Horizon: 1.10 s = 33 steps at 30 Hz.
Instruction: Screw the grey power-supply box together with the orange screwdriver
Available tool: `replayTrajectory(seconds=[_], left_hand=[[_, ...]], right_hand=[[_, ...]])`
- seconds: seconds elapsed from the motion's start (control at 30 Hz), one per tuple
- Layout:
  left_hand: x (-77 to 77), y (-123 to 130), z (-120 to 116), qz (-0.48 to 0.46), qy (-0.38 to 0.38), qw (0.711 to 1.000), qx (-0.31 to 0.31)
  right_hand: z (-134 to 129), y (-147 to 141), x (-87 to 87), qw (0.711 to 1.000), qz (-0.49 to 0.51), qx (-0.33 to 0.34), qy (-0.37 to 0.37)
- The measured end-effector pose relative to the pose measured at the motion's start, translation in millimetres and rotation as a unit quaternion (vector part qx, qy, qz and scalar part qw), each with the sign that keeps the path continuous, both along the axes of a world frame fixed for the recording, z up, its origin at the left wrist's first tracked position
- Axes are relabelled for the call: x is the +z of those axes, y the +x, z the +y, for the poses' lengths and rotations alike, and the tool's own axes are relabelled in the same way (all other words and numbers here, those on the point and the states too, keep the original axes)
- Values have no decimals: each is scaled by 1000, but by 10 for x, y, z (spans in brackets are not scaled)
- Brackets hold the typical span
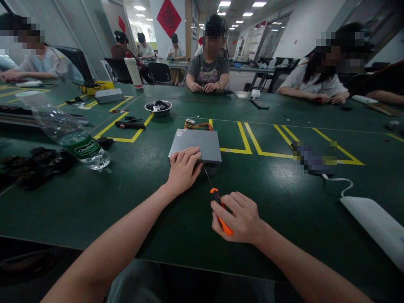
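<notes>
A grey metal box (pixel 202 144), with a socket on its near side and coloured wires (pixel 198 125) behind it, lies flat on the green table. My left hand (pixel 184 170) rests on the box's near left corner, fingers over the top and thumb at the near side. Wrapped in my right hand (pixel 238 216) is an orange and black screwdriver (pixel 224 223). Its shaft points up and left, and the tip is close to the box's near face; whether it touches cannot be made out.
A tilted water bottle (pixel 82 145) and black parts (pixel 38 166) lie left. Behind stand a metal bowl (pixel 158 108) and a white bottle (pixel 134 73). A phone (pixel 311 159) with a cable and a white device (pixel 374 223) are right. People sit across the table.
</notes>
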<state>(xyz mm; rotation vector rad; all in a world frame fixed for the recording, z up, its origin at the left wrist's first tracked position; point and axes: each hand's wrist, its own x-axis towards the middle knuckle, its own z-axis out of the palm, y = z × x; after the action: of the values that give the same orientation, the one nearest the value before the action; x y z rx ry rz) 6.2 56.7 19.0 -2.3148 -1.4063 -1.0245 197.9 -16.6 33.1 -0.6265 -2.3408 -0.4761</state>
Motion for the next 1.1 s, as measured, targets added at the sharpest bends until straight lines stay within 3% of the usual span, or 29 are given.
replayTrajectory(seconds=[0.13, 0.37, 0.73, 1.1], left_hand=[[-5, -4, 8, 3, -2, 1000, 1], [-14, -16, 20, 5, 6, 1000, -4], [-15, -19, 25, 1, 3, 1000, -7], [-13, -19, 21, -3, 1, 1000, -10]], right_hand=[[5, 76, 48, 998, 48, 27, 28], [39, 149, 132, 996, 64, 19, 66], [77, 156, 57, 998, 48, -8, 47], [-17, -14, -67, 996, -48, -28, 71]])
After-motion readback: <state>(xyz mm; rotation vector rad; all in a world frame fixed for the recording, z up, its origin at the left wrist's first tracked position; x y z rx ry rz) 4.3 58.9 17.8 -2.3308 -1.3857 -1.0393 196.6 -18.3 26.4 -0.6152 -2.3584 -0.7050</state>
